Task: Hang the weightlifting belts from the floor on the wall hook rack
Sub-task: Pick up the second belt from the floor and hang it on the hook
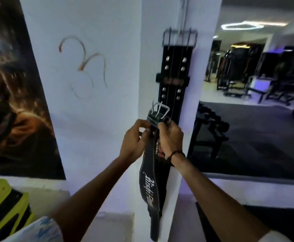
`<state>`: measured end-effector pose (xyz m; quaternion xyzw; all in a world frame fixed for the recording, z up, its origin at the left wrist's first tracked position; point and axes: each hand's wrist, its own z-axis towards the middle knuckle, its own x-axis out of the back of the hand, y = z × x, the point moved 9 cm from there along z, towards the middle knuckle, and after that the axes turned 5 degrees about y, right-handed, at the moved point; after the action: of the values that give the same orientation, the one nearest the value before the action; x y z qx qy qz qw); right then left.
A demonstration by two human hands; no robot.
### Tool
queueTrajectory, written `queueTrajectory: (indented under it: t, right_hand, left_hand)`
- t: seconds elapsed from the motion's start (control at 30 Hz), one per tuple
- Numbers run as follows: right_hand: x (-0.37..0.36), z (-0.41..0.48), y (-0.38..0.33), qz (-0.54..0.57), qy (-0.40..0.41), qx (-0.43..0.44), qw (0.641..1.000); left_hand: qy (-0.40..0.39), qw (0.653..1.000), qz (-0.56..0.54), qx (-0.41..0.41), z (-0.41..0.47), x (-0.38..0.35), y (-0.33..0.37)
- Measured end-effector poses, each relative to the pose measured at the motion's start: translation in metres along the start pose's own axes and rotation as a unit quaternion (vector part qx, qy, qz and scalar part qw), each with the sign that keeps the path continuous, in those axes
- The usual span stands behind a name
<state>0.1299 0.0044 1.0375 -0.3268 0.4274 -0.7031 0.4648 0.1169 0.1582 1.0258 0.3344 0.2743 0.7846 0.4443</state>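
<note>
I hold a black weightlifting belt (148, 186) with white script lettering upright in front of a white pillar. Its metal buckle (161, 110) points up, with two prongs sticking out. My left hand (134, 139) grips the belt just below the buckle from the left. My right hand (170, 135) grips it from the right at the same height. Above, a metal hook rack (179, 37) is fixed to the pillar. Several black studded belts (175, 74) hang from it, straight down behind the belt I hold. The buckle is well below the rack.
A large dark poster (11, 95) covers the wall at left. A yellow and black object (2, 205) lies at lower left. To the right, a mirror or opening (256, 105) shows gym machines and a dark bench (210, 135).
</note>
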Motion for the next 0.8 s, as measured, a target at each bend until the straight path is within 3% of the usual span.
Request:
queueTrajectory:
  t: [0.07,0.2,0.3,0.47,0.8]
  right_hand:
    - [0.009,0.009,-0.039,0.006,-0.018,0.012,1.0]
    - [0.024,0.027,-0.097,0.004,-0.046,0.014,0.999]
    - [0.032,0.043,-0.125,0.014,-0.051,0.004,0.999]
    - [0.049,0.057,-0.161,0.11,-0.051,0.003,0.993]
    - [0.061,0.071,-0.191,0.015,-0.028,0.123,0.992]
  left_hand:
    - [0.008,0.998,-0.045,0.041,0.026,0.011,0.021]
    - [-0.106,0.973,-0.16,0.127,0.059,0.008,0.067]
    - [-0.129,0.965,-0.182,0.14,0.081,0.015,0.1]
    - [-0.091,0.96,-0.238,0.113,0.106,0.017,0.148]
    - [-0.01,0.962,-0.26,0.086,0.145,0.017,0.19]
